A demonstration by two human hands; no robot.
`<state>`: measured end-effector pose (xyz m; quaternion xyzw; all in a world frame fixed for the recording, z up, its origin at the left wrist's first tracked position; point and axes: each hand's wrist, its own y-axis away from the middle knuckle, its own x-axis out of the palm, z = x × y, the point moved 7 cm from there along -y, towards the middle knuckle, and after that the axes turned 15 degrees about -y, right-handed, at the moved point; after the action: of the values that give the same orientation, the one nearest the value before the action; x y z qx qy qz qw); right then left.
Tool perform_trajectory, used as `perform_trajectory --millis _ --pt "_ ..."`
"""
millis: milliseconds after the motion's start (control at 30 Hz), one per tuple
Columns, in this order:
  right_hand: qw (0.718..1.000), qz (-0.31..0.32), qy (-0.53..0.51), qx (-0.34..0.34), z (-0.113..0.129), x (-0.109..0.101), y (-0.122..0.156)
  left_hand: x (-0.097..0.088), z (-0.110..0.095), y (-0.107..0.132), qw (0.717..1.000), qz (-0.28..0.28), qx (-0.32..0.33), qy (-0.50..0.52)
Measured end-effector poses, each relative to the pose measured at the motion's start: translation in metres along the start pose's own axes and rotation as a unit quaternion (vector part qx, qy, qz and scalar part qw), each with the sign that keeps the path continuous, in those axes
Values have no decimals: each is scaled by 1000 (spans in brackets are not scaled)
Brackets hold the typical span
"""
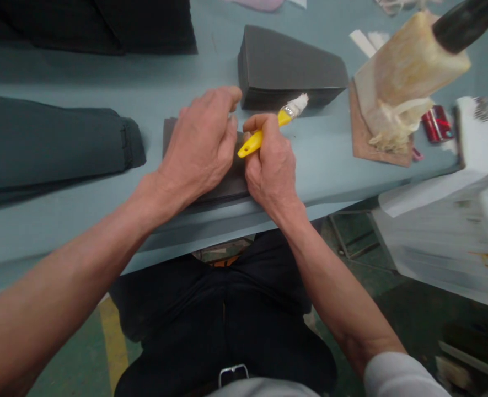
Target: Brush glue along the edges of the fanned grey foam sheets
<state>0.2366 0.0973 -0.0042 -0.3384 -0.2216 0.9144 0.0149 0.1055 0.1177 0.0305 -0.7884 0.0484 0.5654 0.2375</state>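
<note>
A small paintbrush (251,144) with a yellow handle and whitish, crusted bristles is gripped in my right hand (272,165), its bristles pointing up and to the right. My left hand (200,146) is over a dark grey flat piece (221,190) at the table's near edge, thumb and index finger apart. Most of that piece is hidden by my hands, and whether the left fingertips press on it is hard to see. Just beyond my hands stands a neat stack of dark grey tapered pieces (293,63).
Dark folded fabric (53,138) lies on the left, with black material (144,25) behind it. On the right, a glue-crusted container (409,66) with a black handle sits on a brown board (359,132). Beside it are a red can (437,124) and a white plastic bin (446,231).
</note>
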Motion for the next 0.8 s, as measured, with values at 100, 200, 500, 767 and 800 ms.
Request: perform_trajectory --millis 100,200,500,767,800 --pt "1000 -8 -2 -11 0 -1 0 6 -9 11 1000 25 -17 -3" --pt "1000 -8 -8 -14 -1 -1 1 11 -11 18 998 36 -55 -6" --pt "1000 -10 3 -18 0 -1 2 11 -13 23 991 80 -73 -84" --pt "1000 11 18 -14 4 1 0 8 11 33 993 55 -57 -83" --pt "1000 11 21 -11 4 1 0 6 15 35 993 49 -53 -88"
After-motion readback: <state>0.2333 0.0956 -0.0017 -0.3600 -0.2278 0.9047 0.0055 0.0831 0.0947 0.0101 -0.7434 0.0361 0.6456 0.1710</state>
